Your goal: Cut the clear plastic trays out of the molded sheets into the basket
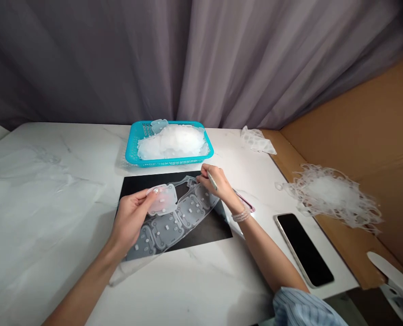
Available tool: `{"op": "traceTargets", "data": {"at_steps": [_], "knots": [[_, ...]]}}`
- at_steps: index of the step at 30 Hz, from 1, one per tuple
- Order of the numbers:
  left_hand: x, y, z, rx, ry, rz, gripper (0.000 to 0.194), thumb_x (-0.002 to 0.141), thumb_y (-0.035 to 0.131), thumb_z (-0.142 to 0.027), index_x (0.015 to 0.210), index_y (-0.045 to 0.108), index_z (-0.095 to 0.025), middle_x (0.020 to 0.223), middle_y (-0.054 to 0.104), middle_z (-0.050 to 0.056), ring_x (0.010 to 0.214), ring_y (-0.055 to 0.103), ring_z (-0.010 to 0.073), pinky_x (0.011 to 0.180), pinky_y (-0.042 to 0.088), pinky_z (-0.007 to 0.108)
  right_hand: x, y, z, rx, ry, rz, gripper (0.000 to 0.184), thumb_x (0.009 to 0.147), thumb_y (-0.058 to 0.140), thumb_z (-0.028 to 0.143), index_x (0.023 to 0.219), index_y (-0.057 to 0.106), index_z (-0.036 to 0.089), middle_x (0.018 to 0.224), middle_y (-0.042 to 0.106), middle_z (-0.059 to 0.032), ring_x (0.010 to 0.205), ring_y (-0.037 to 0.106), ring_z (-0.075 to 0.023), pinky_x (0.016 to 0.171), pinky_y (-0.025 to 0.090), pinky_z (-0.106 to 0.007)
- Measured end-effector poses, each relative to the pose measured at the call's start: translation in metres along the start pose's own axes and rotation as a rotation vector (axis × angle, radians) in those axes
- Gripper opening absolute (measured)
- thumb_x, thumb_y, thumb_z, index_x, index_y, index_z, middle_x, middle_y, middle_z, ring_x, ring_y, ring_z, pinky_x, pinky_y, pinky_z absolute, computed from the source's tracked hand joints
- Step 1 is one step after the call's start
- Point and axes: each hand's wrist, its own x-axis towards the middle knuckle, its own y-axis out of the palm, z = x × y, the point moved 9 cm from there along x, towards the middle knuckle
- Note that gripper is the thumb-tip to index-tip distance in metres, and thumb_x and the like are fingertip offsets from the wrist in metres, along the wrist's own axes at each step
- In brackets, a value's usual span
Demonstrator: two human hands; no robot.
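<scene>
My left hand [131,219] pinches a frosted, rounded-square silicone pad [164,199] between thumb and fingers. The pad is held over a translucent moulded sheet [167,230] with a row of similar squares. Closed around a slim, pale pen-like tool [212,180] is my right hand [218,181]. Its fingertips are at the far end of the sheet, by a thin strip of its edging [184,179]; the tool's tip is hidden. Beneath lies a black mat [201,240], and the sheet's near end hangs past it onto the white table.
A blue basket [169,162] behind the mat holds a heap of frosted pieces. A phone [305,249] lies at right, near a tangle of clear trimmings [337,194]. A pink-edged item [245,201] is beside my right wrist. Clear plastic film [28,213] covers the left side.
</scene>
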Motion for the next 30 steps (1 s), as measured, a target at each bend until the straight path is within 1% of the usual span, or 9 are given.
{"op": "traceTargets", "data": {"at_steps": [2,4,8,10,14,18,21,25,30], "knots": [[0.001,0.006,0.003,-0.167,-0.076,0.083,0.040,0.078,0.078,-0.043,0.108,0.077,-0.016,0.107,0.077,0.011,0.096,0.072,0.0285,0.084,0.058,0.036,-0.003,-0.005,0.014,0.031,-0.015,-0.008,0.033,0.078,0.062,0.024,0.065,0.032,0.023,0.057,0.035,0.0070,0.057,0.025,-0.0117,0.058,0.024,-0.028],[0.001,0.010,0.002,-0.260,-0.112,0.127,0.038,0.078,0.078,-0.039,0.108,0.077,-0.016,0.110,0.076,0.013,0.097,0.072,0.0297,0.084,0.059,0.038,-0.009,-0.002,0.032,0.174,-0.012,0.046,0.036,0.082,0.063,0.030,0.066,0.031,0.024,0.060,0.035,0.0066,0.057,0.028,-0.0114,0.058,0.026,-0.028],[-0.004,0.014,-0.002,-0.335,-0.130,0.173,0.033,0.080,0.076,-0.034,0.108,0.078,-0.015,0.113,0.075,0.014,0.101,0.072,0.0325,0.086,0.059,0.043,-0.027,0.028,0.067,0.677,0.064,0.367,0.043,0.080,0.071,0.034,0.067,0.030,0.024,0.063,0.037,0.0066,0.059,0.036,-0.0106,0.057,0.029,-0.026],[-0.008,0.015,-0.004,-0.356,-0.139,0.197,0.031,0.082,0.074,-0.032,0.107,0.078,-0.015,0.113,0.075,0.015,0.102,0.071,0.0333,0.086,0.060,0.043,-0.032,0.038,0.073,0.797,0.125,0.422,0.048,0.074,0.077,0.030,0.066,0.030,0.024,0.060,0.036,0.0080,0.057,0.034,-0.0095,0.056,0.027,-0.025],[-0.015,0.015,-0.006,-0.390,-0.185,0.217,0.031,0.083,0.072,-0.030,0.109,0.077,-0.014,0.112,0.075,0.015,0.100,0.072,0.0337,0.081,0.061,0.042,-0.033,0.041,0.068,0.843,0.212,0.379,0.050,0.071,0.080,0.024,0.063,0.030,0.023,0.057,0.039,0.0091,0.055,0.037,-0.0083,0.055,0.029,-0.025],[-0.017,0.015,-0.005,-0.412,-0.223,0.236,0.029,0.083,0.071,-0.029,0.107,0.078,-0.015,0.107,0.077,0.013,0.093,0.074,0.0306,0.073,0.061,0.036,-0.033,0.040,0.065,0.856,0.245,0.354,0.051,0.071,0.082,0.021,0.062,0.031,0.022,0.058,0.051,0.0069,0.057,0.047,-0.0091,0.057,0.036,-0.024],[-0.019,0.017,-0.003,-0.444,-0.252,0.261,0.030,0.085,0.069,-0.029,0.110,0.077,-0.016,0.103,0.077,0.012,0.090,0.074,0.0291,0.072,0.061,0.035,-0.033,0.041,0.062,0.861,0.260,0.353,0.049,0.071,0.082,0.020,0.063,0.034,0.022,0.060,0.059,0.0048,0.060,0.054,-0.0109,0.058,0.040,-0.025],[-0.021,0.016,0.000,-0.444,-0.278,0.261,0.032,0.085,0.068,-0.031,0.112,0.076,-0.015,0.106,0.077,0.013,0.090,0.074,0.0290,0.068,0.060,0.034,-0.033,0.044,0.060,0.888,0.269,0.377,0.049,0.070,0.083,0.022,0.064,0.034,0.023,0.063,0.064,0.0032,0.060,0.058,-0.0120,0.057,0.043,-0.026],[-0.022,0.016,0.002,-0.432,-0.291,0.274,0.035,0.085,0.066,-0.034,0.114,0.075,-0.016,0.108,0.076,0.013,0.095,0.072,0.0311,0.068,0.060,0.035,-0.033,0.046,0.061,0.906,0.272,0.405,0.049,0.070,0.083,0.022,0.063,0.034,0.023,0.063,0.066,0.0029,0.059,0.059,-0.0115,0.056,0.045,-0.025]]}}
